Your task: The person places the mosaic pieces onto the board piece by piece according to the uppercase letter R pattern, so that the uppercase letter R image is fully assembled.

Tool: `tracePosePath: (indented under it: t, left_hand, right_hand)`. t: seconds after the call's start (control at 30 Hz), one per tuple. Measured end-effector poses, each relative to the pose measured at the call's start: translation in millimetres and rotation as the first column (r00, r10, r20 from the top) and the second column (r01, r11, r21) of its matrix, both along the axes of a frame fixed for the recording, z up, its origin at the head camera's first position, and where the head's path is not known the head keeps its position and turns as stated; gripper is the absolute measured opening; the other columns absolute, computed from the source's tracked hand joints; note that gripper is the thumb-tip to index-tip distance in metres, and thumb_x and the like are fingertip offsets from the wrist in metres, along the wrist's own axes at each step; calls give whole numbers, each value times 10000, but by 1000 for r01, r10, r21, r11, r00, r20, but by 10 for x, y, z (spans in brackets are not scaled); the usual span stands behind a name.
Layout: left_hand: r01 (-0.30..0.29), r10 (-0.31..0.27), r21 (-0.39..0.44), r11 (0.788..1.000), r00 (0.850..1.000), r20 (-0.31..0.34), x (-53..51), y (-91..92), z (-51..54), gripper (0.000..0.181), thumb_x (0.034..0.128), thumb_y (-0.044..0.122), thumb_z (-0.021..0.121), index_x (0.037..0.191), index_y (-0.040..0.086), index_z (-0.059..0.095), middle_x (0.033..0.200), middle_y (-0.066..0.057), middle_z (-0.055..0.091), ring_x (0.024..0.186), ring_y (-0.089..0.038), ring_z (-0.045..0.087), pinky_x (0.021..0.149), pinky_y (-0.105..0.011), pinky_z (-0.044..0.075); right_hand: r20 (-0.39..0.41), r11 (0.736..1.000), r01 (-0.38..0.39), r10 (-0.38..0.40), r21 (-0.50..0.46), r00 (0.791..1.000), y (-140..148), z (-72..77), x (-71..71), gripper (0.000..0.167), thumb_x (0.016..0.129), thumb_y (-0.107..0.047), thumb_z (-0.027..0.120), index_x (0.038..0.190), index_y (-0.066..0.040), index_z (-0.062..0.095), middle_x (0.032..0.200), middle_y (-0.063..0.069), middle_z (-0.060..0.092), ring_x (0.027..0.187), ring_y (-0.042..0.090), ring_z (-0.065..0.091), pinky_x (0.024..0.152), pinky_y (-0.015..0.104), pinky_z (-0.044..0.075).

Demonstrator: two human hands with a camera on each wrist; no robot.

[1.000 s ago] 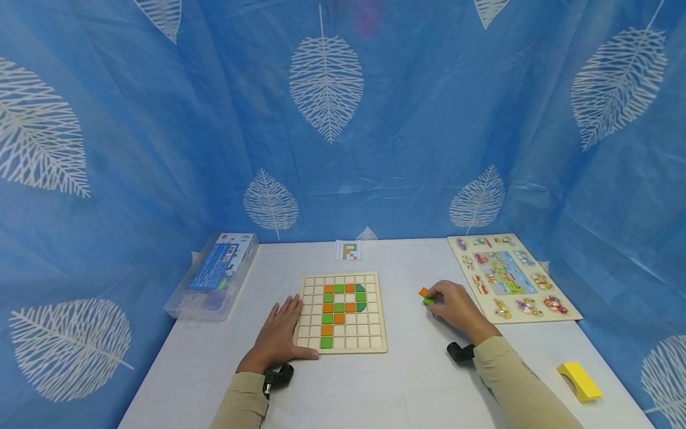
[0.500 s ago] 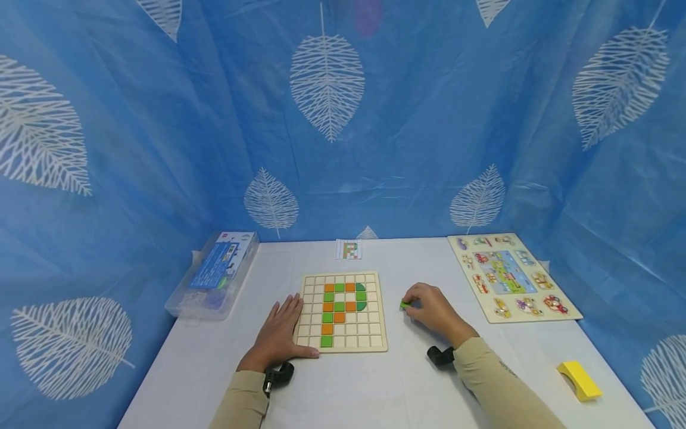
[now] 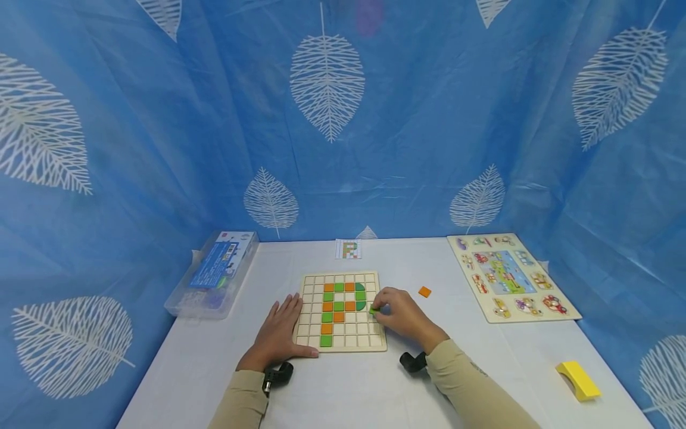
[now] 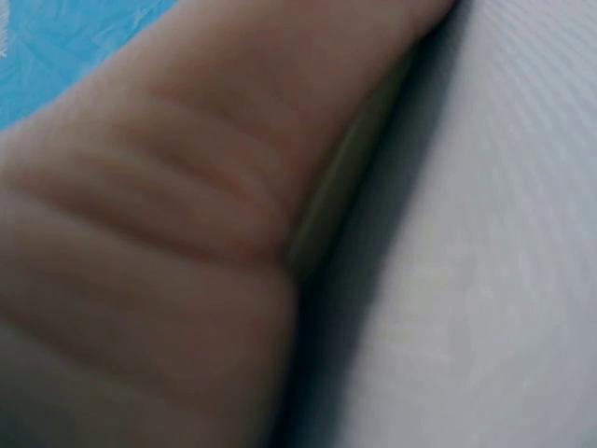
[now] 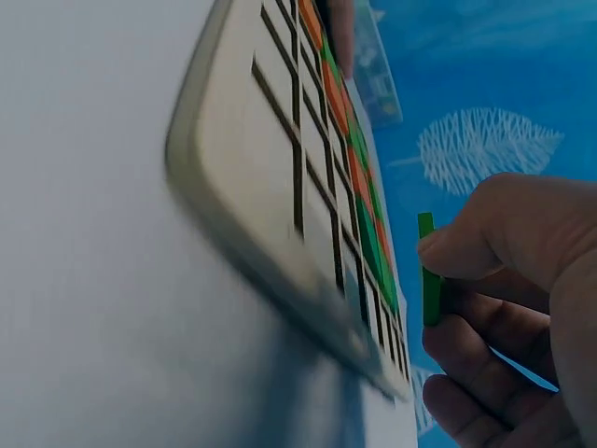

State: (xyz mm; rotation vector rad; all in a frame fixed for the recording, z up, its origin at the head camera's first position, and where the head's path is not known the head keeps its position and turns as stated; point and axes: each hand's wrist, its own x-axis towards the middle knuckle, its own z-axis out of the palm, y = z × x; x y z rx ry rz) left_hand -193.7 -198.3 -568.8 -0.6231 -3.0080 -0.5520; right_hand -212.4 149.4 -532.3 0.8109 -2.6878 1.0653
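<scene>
A wooden grid board lies on the white table, with orange, green and dark green tiles set in the shape of a letter P. My left hand rests with straight fingers along the board's left edge, its thumb at the near left corner. Between thumb and fingers my right hand pinches a green tile over the board's right edge. In the right wrist view that tile is held apart from the board's surface. An orange tile lies on the table to the right of the board.
A small pattern card lies behind the board. At the back left is a clear plastic box with a blue label. A wooden picture puzzle lies at the right, and a yellow arch block stands nearer.
My right hand has picked up the green tile from beside the orange one and carried it left to the board. The orange tile stays on the table. My left hand has not moved.
</scene>
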Motion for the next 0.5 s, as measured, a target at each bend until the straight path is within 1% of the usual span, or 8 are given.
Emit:
tracePosePath:
  t: [0.13, 0.23, 0.37, 0.5]
  left_hand:
    - [-6, 6, -11, 1000, 1000, 8, -4, -12, 2, 1457, 616, 871, 796, 1645, -24, 283, 1700, -172, 261, 1578, -339, 175, 1269, -532, 88]
    - [-5, 5, -6, 1000, 1000, 2, -8, -15, -6, 1450, 619, 862, 803, 1639, -33, 293, 1694, -182, 277, 1573, -353, 190, 1267, -544, 99]
    - [-1, 1, -5, 1000, 1000, -3, -8, -10, -18, 1448, 624, 871, 793, 1638, -36, 295, 1690, -184, 285, 1570, -356, 201, 1265, -548, 105]
    - [5, -5, -4, 1000, 1000, -17, -3, -5, -11, 1443, 631, 888, 771, 1634, -40, 304, 1686, -188, 295, 1566, -359, 213, 1261, -556, 123]
  right_hand:
    - [-18, 997, -76, 76, 2, 997, -188, -16, 6, 122, 873, 10, 822, 930, -92, 789, 1005, -41, 674, 954, 141, 661, 866, 384, 588]
    - [1, 993, -114, 114, 12, 994, -305, -49, 5, 113, 894, 13, 808, 949, -85, 803, 1020, -32, 679, 986, 149, 660, 881, 367, 591]
    - [37, 991, -127, 126, 28, 991, -415, -80, 10, 103, 923, -10, 797, 984, -92, 809, 1063, -38, 681, 1042, 150, 654, 922, 356, 581]
    - [35, 990, -136, 135, 30, 990, -472, -83, 33, 103, 926, -19, 798, 995, -95, 805, 1085, -30, 681, 1057, 155, 652, 932, 351, 576]
